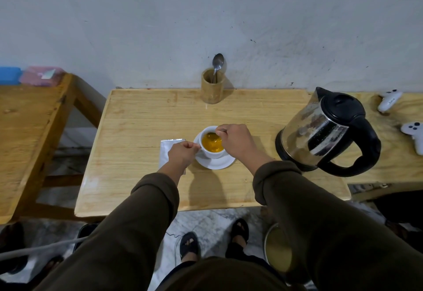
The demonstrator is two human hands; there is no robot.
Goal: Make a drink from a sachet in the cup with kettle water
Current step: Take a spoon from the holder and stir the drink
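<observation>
The right hand (233, 139) is pinched narrow above the cup (212, 144), fingertips closed on something thin dipping into the orange drink; what it is cannot be made out. The left hand (182, 153) is curled tight at the cup's left side, seemingly on its handle, and covers part of a silver sachet (167, 151) lying flat. The cup stands on a saucer (215, 161) mid-table (137, 119), with bare wood all around and toward the near edge. The kettle (327, 130) sits well right, at the table's right edge. A holder (211, 89) with a spoon (217, 63) stands at the far edge by the wall.
</observation>
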